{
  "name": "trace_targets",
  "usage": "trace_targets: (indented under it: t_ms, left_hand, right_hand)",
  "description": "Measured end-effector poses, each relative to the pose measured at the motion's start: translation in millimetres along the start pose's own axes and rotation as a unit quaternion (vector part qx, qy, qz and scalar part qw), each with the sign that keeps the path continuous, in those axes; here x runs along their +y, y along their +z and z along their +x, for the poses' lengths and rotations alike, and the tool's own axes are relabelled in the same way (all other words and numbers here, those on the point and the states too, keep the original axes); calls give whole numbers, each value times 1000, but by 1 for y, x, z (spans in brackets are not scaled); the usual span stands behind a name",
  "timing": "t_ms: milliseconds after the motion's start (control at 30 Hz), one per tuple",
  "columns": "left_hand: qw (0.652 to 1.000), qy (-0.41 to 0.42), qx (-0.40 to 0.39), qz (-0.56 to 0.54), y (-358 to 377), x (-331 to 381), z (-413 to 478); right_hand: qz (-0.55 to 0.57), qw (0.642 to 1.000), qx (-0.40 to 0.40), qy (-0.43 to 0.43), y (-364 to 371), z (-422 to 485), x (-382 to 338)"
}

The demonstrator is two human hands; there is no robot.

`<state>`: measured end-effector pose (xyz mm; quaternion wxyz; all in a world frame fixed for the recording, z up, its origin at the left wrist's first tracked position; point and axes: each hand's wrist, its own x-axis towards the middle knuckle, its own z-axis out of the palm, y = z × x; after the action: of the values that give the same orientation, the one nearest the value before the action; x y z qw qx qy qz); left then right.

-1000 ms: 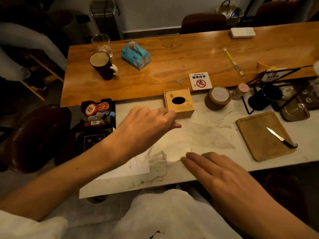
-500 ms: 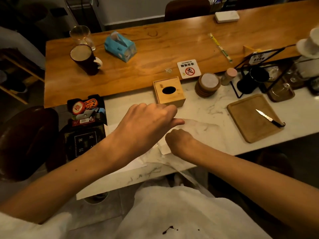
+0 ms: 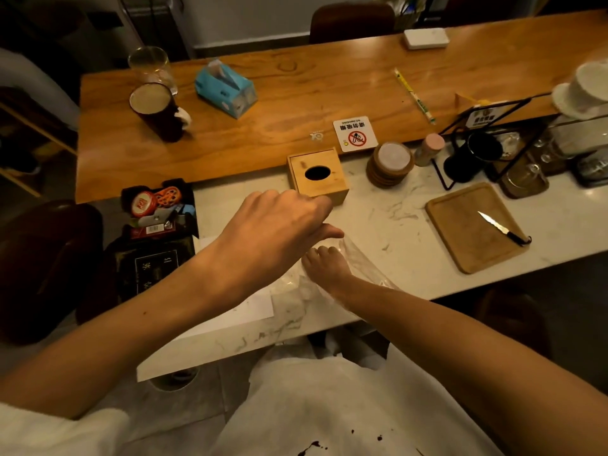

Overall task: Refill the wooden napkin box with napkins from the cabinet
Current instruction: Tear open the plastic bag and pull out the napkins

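1. Right now both hands work at a clear plastic napkin bag [image 3: 358, 261] lying on the white marble counter [image 3: 394, 225], at about 6 o'clock from the wooden napkin box [image 3: 317, 176].

2. Curled into a loose fist, the right hand [image 3: 325, 266] is pushed into the bag's mouth; whether its fingers have closed on napkins I cannot tell, since the film and the other hand hide them.

3. Palm down, the left hand [image 3: 273, 232] hovers over the same spot with fingers bent and thumb stretched toward 3 o'clock. It seems to pin or lift the upper film — the contact itself is hidden.

4. Closed and upright, the box has its oval slot on top and nothing poking out. It sits at the seam where the marble meets the wooden bar top [image 3: 296, 93], just beyond the left knuckles.

5. To do this step well, I would hold the bag's lip steady with the left hand and draw the stack out flat and whole, not bunched, so it drops into the box squarely.

6. Pull toward 6 o'clock, away from the stack of coasters [image 3: 390, 164] at 3 o'clock of the box and the cutting board [image 3: 467, 232] with its paring knife [image 3: 500, 227] further right.

7. Opening the box comes next, I judge — its lid appears shut, so one hand must come free first.
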<state>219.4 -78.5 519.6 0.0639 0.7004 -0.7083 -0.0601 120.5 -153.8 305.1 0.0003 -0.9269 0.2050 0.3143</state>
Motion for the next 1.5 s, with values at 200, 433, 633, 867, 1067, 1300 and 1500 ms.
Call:
trace_targets:
  t_ms: [200,433,633,867,1067,1300,1500]
  left_hand:
    - [1000,6,-1,-7,3,3,-4]
    - [1000,6,-3,4,1,4,-5]
    - [1000,-3,-18,19,2,2,-6]
    - [1000,-2,1,16,4,0,-5]
    - [1000,-3,12,27,2,2,-1]
    - [999,-17,28,25,1,-3,-3]
    - [998,-34,28,48,0,-6,-3]
  right_hand:
    - [110,993,19,30,4,7,1]
    - [266,961,-15,75,9,25,1]
    - [284,957,-2,66,6,27,6]
    - [339,934,-73,90,-2,38,9]
    - [278,948,-107,111,2,24,1]
    - [245,967,19,73,-20,-1,-5]
    - [273,956,93,-63,-67,-48,10]
